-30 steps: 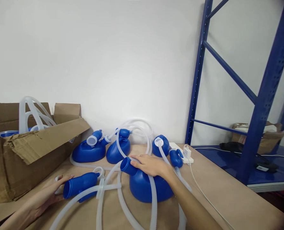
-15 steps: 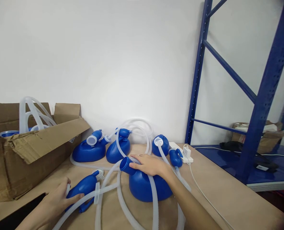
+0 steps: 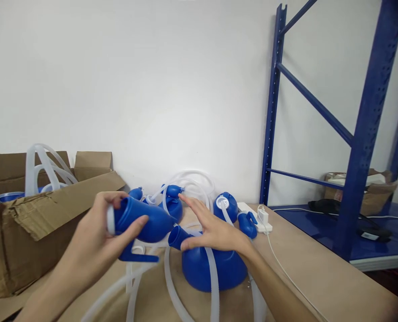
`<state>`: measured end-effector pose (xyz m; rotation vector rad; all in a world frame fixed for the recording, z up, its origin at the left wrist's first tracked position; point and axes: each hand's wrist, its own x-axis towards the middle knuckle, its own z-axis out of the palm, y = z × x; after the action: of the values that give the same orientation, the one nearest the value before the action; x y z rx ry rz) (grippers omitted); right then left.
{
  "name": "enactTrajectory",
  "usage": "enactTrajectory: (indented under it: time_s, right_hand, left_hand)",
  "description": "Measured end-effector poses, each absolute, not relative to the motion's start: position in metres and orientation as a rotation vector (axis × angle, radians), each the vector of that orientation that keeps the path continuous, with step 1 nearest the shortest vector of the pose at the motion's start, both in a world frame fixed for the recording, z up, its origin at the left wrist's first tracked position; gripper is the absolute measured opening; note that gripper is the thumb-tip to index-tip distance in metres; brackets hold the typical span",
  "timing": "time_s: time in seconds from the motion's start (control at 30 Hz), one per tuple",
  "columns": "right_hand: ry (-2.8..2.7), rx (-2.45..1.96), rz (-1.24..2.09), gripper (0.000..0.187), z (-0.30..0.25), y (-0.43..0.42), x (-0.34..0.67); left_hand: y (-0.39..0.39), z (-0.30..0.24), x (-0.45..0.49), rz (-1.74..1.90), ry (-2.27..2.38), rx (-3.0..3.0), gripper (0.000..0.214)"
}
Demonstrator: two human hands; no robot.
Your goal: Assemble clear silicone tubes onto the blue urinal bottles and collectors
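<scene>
My left hand [image 3: 96, 241] is closed around a blue funnel-shaped handpiece [image 3: 145, 221] with a white rim and a small handle, lifted above the table. My right hand [image 3: 212, 230] hovers open, fingers stretched out, just over the neck of a large blue container [image 3: 215, 266] lying on the table. Translucent white hoses [image 3: 170, 286] loop around the container and run under the handpiece. More blue containers [image 3: 226, 205] with hoses lie behind, near the wall.
An open cardboard box [image 3: 27, 232] with hoses and blue parts stands at the left. A white power strip with charger [image 3: 261, 219] and its cable lies at the right. A blue steel rack [image 3: 363, 134] with a bag stands further right.
My left hand has gripped the blue handpiece and raised it off the table towards the middle. My right hand has lifted off the large container and opened.
</scene>
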<state>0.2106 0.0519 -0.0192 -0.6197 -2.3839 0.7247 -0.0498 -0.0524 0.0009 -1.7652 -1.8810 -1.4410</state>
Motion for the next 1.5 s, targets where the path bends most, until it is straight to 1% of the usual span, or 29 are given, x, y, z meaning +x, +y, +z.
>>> enactTrajectory:
  time_s: [0.03,0.1,0.17,0.23,0.3,0.37,0.5,0.6,0.67,0.8,0.87,0.97,1.07,1.2,1.27,1.3,1.4,1.47,1.5]
  right_hand:
    - [-2.371,-0.502,0.761,0.116,-0.016,0.047,0.211]
    - [-2.316,-0.358,0.834,0.115,-0.011,0.040,0.214]
    - [-2.237,-0.346,0.890,0.107,-0.007,0.036,0.218]
    - [-2.184,-0.383,0.906,0.097,-0.004,0.033,0.223]
    - [-2.180,-0.415,0.887,0.092,-0.002,0.033,0.227]
    - [-2.214,-0.428,0.834,0.087,-0.001,0.035,0.229]
    - [-2.281,-0.429,0.748,0.086,-0.005,0.042,0.226]
    - [-2.279,-0.427,0.679,0.088,-0.012,0.046,0.218]
    - [-2.267,-0.412,0.641,0.088,-0.014,0.047,0.214]
    - [-2.247,-0.345,0.609,0.082,-0.015,0.044,0.213]
    - [-2.222,-0.311,0.644,0.079,-0.016,0.044,0.213]
    - [-2.185,-0.319,0.764,0.077,-0.018,0.046,0.213]
    - [-2.197,-0.416,0.892,0.082,-0.020,0.051,0.213]
    - [-2.434,-0.658,0.830,0.096,-0.018,0.057,0.218]
    - [-2.545,-0.756,0.802,0.101,-0.018,0.061,0.223]
    - [-2.570,-0.790,0.804,0.100,-0.018,0.064,0.226]
    - [-2.587,-0.895,0.753,0.086,-0.021,0.074,0.234]
    - [-2.624,-1.003,0.681,0.081,-0.025,0.082,0.237]
    - [-2.644,-1.053,0.670,0.080,-0.027,0.086,0.237]
  left_hand:
    - [-0.052,0.004,-0.036,-1.523,-1.834,-1.870,0.064]
    - [-0.049,0.005,-0.014,-1.672,-1.720,-2.005,0.058]
    - [-0.044,0.003,0.000,-1.800,-1.619,-2.034,0.056]
    - [-0.037,0.001,0.007,-1.888,-1.581,-2.033,0.061]
    - [-0.031,0.000,0.008,-1.922,-1.580,-2.066,0.068]
    - [-0.027,0.000,0.005,-1.886,-1.574,-2.149,0.070]
    - [-0.026,0.000,-0.002,-1.743,-1.615,-2.410,0.054]
    - [-0.023,-0.003,0.000,-1.890,-1.510,-2.531,0.045]
    - [-0.019,-0.008,0.004,-2.013,-1.383,-2.557,0.044]
    - [-0.014,-0.018,0.010,-2.168,-1.190,-2.582,0.040]
    - [-0.015,-0.021,0.011,-2.153,-1.117,-2.610,0.041]
    - [-0.017,-0.022,0.007,-2.044,-1.095,-2.617,0.046]
    - [-0.014,-0.015,-0.002,-1.840,-1.252,-2.678,0.047]
    - [-0.009,0.009,-0.027,-1.189,-1.511,-2.792,0.043]
    - [-0.006,0.022,-0.049,-0.988,-1.620,-2.688,0.046]
    - [-0.005,0.026,-0.062,-0.953,-1.718,-2.604,0.049]
    - [0.005,0.025,-0.112,-0.909,-2.114,-2.339,0.060]
    - [0.017,0.012,-0.147,-0.737,-2.417,-2.276,0.059]
    - [0.024,0.003,-0.163,-0.616,-2.653,-2.180,0.058]
